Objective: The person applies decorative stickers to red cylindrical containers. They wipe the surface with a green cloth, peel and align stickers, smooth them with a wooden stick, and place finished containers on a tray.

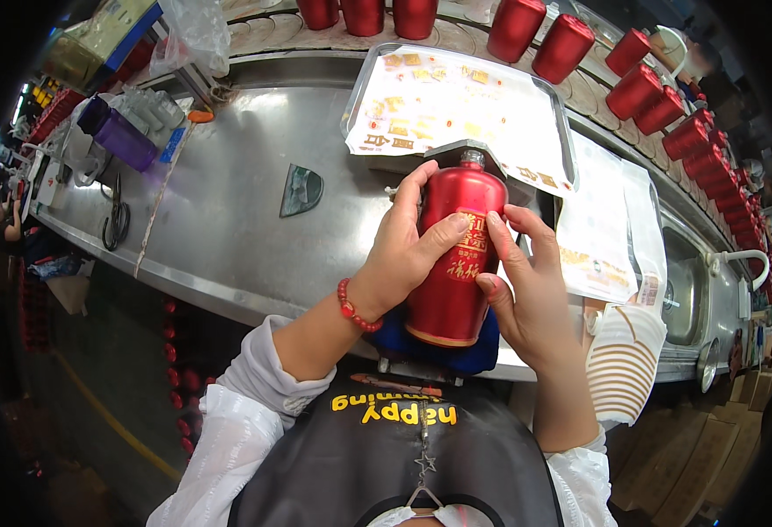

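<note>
A glossy red bottle (445,307) with a bare clear neck stands tilted before me, its base towards my body. Around its left side my left hand (403,250) is closed, with the thumb pressed on a gold-and-red label (474,235) on the front. My right hand (531,285) rests against the right side; its index fingertip touches the label's edge and its thumb sits lower on the bottle. Dark blue cloth (487,341) shows beneath the base. Just beyond the neck lies a metal tray (348,114) bearing a white sheet of gold-and-red labels (434,75).
Several red bottles (563,48) line a conveyor (456,35) along the far side. On the steel table (228,193) are a dark green scraper-like piece (301,191) and, leftwards, a purple bottle (122,136). More label sheets (597,255) and a steel basin (685,294) are right.
</note>
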`<action>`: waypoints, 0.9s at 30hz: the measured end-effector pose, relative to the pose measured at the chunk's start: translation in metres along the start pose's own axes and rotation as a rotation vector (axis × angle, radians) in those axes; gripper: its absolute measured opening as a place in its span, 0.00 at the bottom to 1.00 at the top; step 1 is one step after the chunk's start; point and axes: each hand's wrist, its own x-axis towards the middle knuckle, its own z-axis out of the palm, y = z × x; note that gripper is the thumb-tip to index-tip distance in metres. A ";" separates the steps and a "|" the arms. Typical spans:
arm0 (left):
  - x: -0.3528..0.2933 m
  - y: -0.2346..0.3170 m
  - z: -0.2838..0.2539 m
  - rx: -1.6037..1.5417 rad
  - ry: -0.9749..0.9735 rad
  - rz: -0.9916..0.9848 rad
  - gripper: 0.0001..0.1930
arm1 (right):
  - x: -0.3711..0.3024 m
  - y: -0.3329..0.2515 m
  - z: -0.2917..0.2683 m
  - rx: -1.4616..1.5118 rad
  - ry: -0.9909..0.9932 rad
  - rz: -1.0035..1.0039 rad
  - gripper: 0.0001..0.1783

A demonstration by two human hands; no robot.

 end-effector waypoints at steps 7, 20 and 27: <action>-0.011 0.001 -0.002 0.042 -0.044 0.079 0.46 | -0.006 -0.003 -0.001 0.065 -0.036 0.048 0.31; -0.012 -0.005 -0.003 0.021 -0.038 0.064 0.47 | -0.010 -0.002 0.006 0.106 -0.033 0.053 0.30; -0.013 -0.002 0.000 -0.034 -0.042 0.053 0.46 | -0.012 0.001 0.008 0.128 -0.027 0.060 0.30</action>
